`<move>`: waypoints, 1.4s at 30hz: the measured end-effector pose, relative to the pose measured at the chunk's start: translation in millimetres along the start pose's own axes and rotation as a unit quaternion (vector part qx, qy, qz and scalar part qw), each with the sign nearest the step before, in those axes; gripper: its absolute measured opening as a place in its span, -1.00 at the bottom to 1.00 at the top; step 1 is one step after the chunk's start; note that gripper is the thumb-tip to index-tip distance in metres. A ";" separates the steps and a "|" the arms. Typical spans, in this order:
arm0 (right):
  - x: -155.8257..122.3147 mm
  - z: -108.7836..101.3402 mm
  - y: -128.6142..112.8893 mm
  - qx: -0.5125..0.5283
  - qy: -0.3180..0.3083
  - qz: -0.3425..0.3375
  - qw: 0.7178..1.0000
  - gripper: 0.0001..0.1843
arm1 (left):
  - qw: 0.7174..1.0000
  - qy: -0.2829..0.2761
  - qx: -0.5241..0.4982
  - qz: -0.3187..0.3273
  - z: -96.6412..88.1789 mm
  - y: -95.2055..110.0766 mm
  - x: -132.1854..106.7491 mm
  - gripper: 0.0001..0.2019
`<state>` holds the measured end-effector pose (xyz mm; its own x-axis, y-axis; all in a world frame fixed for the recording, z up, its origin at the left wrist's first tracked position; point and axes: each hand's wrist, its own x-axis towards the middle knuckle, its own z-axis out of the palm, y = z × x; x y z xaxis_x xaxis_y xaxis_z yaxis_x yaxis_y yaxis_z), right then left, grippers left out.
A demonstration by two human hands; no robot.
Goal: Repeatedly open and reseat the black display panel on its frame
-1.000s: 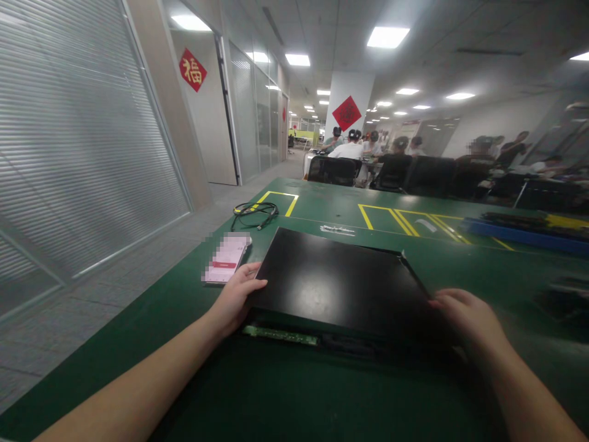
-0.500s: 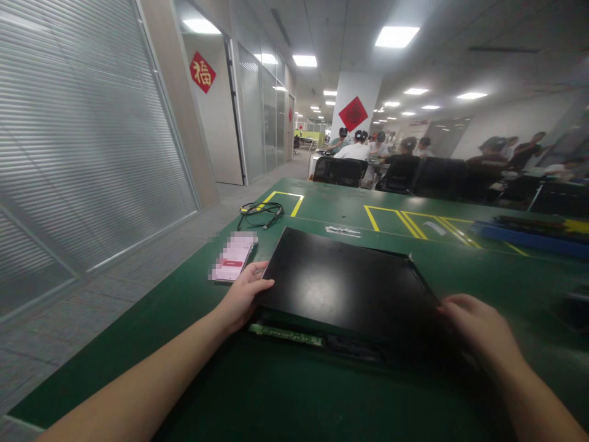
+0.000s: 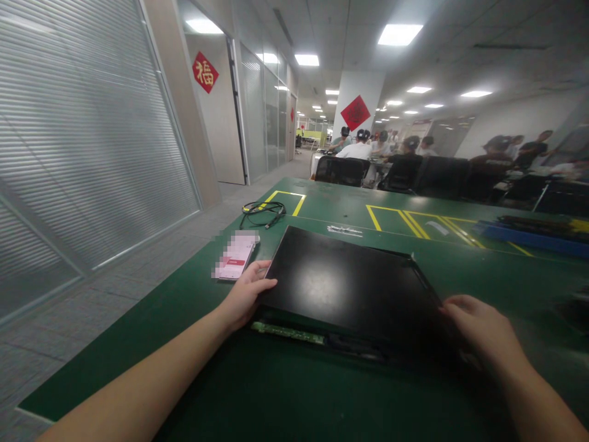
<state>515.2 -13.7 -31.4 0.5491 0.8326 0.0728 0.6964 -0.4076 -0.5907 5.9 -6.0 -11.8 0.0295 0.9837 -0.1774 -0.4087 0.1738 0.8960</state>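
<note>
Head view shows the green surface (image 3: 497, 276) and, over its near middle, a flat black panel (image 3: 340, 282), glossy face up, long axis running left to right with the right end slanting nearer the person. Gripping its short sides, the left hand (image 3: 248, 294) lays a thumb over the edge and the right hand (image 3: 478, 319) pinches with its fingertips; a narrow green circuit strip (image 3: 289, 332) lies along the near long edge, toward the left.
</note>
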 end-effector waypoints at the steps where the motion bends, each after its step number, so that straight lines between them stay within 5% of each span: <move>1: 0.7 -0.9 0.2 -0.001 -0.004 0.001 1.000 -0.87 | 1.000 -0.001 0.001 0.000 -0.3 -0.1 0.3 -0.43; 9: -2.2 -5.5 0.8 0.044 -0.032 0.049 0.997 -0.84 | 0.999 -0.019 0.017 0.029 0.6 3.4 -0.5 -0.43; 15: -1.0 -5.7 -0.8 0.042 -0.028 0.051 0.997 -0.86 | 0.994 0.017 0.074 0.076 -1.8 6.9 -1.1 -0.43; 19: 1.8 -3.0 2.5 0.033 -0.009 0.033 0.999 -0.86 | 0.990 0.056 0.111 0.072 -2.8 9.0 -0.3 -0.47; 28: 3.0 -1.1 3.8 0.018 -0.022 0.037 0.999 -0.73 | 0.977 0.037 0.203 0.049 -8.1 4.1 7.3 -0.50; 42: 8.3 -0.7 13.0 0.043 -0.043 0.037 0.997 -0.68 | 0.888 0.024 0.444 0.112 -28.3 -9.8 24.2 -0.54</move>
<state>529.1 -12.3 -37.9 0.5528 0.8323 -0.0414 0.6116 -0.4390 -0.6582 -15.1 14.8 -36.4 -0.0095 0.9988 0.0480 0.4831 -0.0375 0.8748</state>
